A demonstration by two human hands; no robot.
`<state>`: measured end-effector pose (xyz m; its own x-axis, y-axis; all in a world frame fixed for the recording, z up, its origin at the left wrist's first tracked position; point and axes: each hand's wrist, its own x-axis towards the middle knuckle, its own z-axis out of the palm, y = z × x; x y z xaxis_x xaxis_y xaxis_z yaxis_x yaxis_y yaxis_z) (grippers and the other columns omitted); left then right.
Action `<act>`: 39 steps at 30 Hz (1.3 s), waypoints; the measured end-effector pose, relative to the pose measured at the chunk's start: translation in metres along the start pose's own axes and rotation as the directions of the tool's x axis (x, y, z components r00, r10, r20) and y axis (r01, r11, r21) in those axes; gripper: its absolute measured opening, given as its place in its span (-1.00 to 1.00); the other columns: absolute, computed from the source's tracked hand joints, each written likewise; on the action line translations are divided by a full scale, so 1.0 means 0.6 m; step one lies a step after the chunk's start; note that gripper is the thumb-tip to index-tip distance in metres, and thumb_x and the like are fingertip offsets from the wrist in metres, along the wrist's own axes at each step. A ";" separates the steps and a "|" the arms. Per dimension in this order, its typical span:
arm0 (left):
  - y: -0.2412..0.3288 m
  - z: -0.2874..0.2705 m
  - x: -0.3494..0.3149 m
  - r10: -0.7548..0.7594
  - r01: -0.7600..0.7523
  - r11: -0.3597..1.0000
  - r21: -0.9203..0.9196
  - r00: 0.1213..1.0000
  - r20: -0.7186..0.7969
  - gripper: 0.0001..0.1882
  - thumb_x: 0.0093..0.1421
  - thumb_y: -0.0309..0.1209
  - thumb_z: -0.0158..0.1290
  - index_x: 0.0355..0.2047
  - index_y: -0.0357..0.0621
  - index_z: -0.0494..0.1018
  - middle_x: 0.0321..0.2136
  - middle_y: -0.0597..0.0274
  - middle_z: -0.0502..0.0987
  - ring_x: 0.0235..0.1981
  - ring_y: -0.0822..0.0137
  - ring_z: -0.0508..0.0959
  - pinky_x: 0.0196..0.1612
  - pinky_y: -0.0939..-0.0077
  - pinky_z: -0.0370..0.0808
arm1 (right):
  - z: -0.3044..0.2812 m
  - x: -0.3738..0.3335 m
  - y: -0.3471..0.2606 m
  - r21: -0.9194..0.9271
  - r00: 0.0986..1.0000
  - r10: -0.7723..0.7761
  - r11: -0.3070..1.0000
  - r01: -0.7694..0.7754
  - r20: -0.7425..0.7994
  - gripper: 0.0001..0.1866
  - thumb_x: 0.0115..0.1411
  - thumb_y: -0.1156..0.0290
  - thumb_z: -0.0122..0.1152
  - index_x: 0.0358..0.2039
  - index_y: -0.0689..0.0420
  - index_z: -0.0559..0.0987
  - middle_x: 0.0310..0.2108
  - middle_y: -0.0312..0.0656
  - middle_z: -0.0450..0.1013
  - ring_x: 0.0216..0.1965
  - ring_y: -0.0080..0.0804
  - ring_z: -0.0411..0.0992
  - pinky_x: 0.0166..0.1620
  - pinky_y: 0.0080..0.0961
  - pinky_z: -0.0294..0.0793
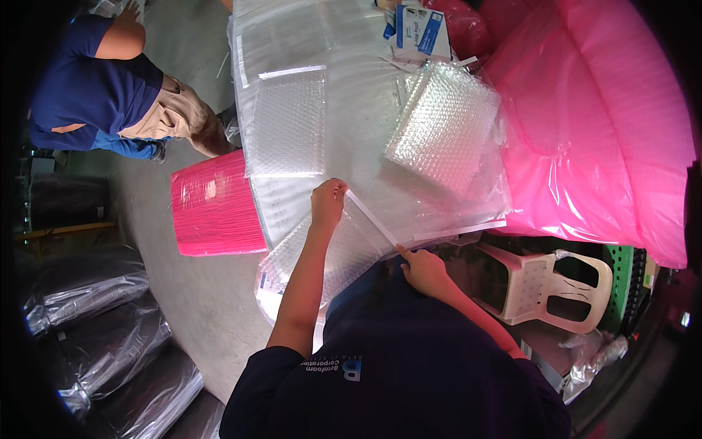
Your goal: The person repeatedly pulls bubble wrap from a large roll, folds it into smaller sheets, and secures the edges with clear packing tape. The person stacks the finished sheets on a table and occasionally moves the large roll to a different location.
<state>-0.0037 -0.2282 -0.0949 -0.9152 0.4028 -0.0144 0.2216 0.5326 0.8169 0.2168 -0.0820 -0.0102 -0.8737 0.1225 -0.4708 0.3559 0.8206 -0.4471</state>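
A clear bubble wrap bag (322, 245) with a white strip along one edge hangs over the near edge of the table, tilted toward me. My left hand (328, 199) pinches its upper corner, at the far end of the strip. Near the strip's other end, my right hand (424, 269) grips the corner with the thumb and finger. Beyond my left hand lies another flat bubble wrap bag (289, 124) with a white strip on its far edge. A stack of bubble wrap bags (446, 124) rests on the table's right part.
Clear sheeting covers the table (351, 44). A white and blue box (423, 33) stands at the back. Large pink plastic bags (585, 132) bulge at the right, above a beige plastic chair (526, 289). A pink bundle (218, 205) sits left; a person (110, 80) is beyond it.
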 end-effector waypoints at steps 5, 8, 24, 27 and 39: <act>0.001 -0.001 0.002 -0.005 0.005 1.000 0.008 1.000 0.008 -0.96 0.06 -0.54 0.09 -0.44 -0.23 0.49 -0.50 0.06 0.55 -0.47 0.17 0.58 -0.37 0.37 0.48 | -0.003 0.002 -0.003 -0.019 0.993 0.055 0.998 -0.053 0.103 -0.44 0.12 0.31 0.05 0.18 -0.01 0.31 -0.44 -0.04 0.44 -0.36 -0.09 0.45 -0.30 -0.18 0.44; 0.003 -0.002 0.001 -0.004 0.004 1.000 0.017 1.000 0.009 -0.96 0.06 -0.54 0.10 -0.44 -0.23 0.49 -0.50 0.05 0.56 -0.46 0.16 0.58 -0.37 0.37 0.48 | -0.001 0.002 -0.001 -0.020 0.994 0.046 0.999 -0.044 0.100 -0.44 0.12 0.31 0.04 0.18 -0.01 0.31 -0.44 -0.05 0.44 -0.35 -0.09 0.45 -0.30 -0.18 0.44; 0.000 0.008 0.003 0.001 -0.002 0.996 0.091 1.000 0.014 -0.96 0.06 -0.53 0.08 -0.44 -0.21 0.47 -0.45 0.08 0.53 -0.41 0.11 0.56 -0.34 0.30 0.48 | 0.002 0.000 -0.001 -0.010 1.000 -0.002 1.000 0.002 0.007 -0.49 0.09 0.34 0.07 0.11 0.08 0.39 -0.50 -0.01 0.46 -0.42 -0.07 0.48 -0.37 -0.19 0.47; -0.003 0.010 0.003 0.017 -0.017 0.995 0.098 1.000 0.003 -0.95 0.06 -0.52 0.09 -0.44 -0.21 0.46 -0.45 0.08 0.52 -0.42 0.11 0.55 -0.34 0.29 0.48 | 0.001 0.000 -0.001 -0.014 1.000 -0.001 1.000 0.001 0.001 -0.49 0.09 0.35 0.07 0.11 0.08 0.39 -0.50 0.00 0.46 -0.42 -0.07 0.48 -0.37 -0.18 0.47; 0.004 0.011 -0.006 0.011 -0.006 0.997 0.071 0.998 -0.067 -0.89 0.06 -0.52 0.10 -0.37 -0.24 0.45 -0.42 0.04 0.49 -0.37 0.09 0.52 -0.29 0.28 0.46 | 0.009 0.003 0.001 -0.030 0.999 0.015 0.999 -0.016 -0.030 -0.50 0.09 0.35 0.07 0.09 0.08 0.41 -0.49 0.01 0.47 -0.42 -0.06 0.48 -0.36 -0.18 0.47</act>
<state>0.0023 -0.2236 -0.0967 -0.9332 0.3579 0.0334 0.2508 0.5819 0.7736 0.2172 -0.0844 -0.0151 -0.8780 0.1513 -0.4541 0.3593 0.8352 -0.4164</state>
